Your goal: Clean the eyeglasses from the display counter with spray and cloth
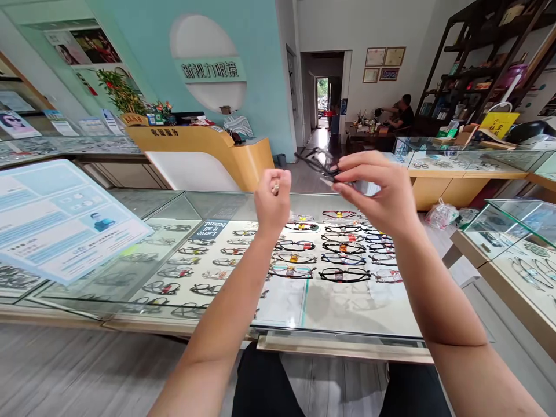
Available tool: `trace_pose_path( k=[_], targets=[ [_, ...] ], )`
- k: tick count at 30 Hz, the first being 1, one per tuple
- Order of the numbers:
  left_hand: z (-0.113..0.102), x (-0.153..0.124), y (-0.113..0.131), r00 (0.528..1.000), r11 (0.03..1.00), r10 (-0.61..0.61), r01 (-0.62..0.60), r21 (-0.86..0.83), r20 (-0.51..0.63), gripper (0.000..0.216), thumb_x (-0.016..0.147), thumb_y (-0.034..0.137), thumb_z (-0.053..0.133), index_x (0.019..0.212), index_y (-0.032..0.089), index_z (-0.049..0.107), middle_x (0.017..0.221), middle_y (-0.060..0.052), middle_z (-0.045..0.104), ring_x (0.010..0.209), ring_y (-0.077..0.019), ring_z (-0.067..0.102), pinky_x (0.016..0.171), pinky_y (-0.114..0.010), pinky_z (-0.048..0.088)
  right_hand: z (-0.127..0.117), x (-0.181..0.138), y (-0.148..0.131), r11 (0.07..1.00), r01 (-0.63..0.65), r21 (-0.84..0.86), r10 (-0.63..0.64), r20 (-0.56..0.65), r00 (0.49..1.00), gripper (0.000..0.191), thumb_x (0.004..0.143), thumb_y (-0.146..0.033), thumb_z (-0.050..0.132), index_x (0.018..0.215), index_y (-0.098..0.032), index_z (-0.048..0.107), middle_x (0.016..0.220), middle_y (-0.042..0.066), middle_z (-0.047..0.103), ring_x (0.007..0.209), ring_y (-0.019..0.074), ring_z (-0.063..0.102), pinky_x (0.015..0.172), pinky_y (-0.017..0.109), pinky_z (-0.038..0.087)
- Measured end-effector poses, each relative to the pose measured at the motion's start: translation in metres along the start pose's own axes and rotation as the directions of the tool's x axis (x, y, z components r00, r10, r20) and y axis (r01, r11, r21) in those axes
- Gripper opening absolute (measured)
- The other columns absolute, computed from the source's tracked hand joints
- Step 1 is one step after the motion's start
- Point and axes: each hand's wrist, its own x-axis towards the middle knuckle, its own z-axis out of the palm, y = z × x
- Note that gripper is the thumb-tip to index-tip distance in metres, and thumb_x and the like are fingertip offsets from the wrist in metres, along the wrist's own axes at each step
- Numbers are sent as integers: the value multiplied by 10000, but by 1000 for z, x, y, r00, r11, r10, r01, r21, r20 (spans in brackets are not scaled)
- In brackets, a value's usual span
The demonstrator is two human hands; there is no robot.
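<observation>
My right hand (pixel 376 185) pinches a pair of dark-framed eyeglasses (pixel 319 162) between thumb and fingers, raised above the glass display counter (pixel 304 333). To its left, my left hand (pixel 273 197) is closed at about the same height, apart from the glasses. A small pale bit shows between its fingers, too small to name. Below both hands, rows of eyeglasses (pixel 345 274) lie in the counter, many with coloured tags on the lenses.
A light-blue printed board (pixel 69 220) stands on the counter at left. Behind are a yellow reception desk (pixel 191 145) and a potted plant (pixel 117 92). More glass cases (pixel 516 231) stand at right. A person (pixel 403 113) sits at a table in the back.
</observation>
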Motion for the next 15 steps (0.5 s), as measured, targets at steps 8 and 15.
trace_pose_path(
  k=[8, 15],
  targets=[
    [-46, -2, -89, 998, 967, -56, 46, 251, 32, 365, 1001, 445, 609, 717, 230, 529, 658, 19, 502, 649, -158, 442, 661, -295, 372, 90, -33, 54, 947, -208, -243, 305, 486, 819, 24, 946, -173, 847, 924, -177, 839, 1059, 98, 831, 1013, 273, 737, 928, 395, 499],
    [-52, 5, -118, 769, 784, -482, 164, 599, 419, 341, 960, 456, 677, 725, 213, 727, 611, -5, 551, 685, -200, 518, 677, -328, 353, 135, -51, 48, 904, -127, -408, 400, 704, 587, 68, 997, -187, 800, 999, -164, 864, 1126, 115, 831, 1078, 274, 713, 874, 361, 389]
  ],
)
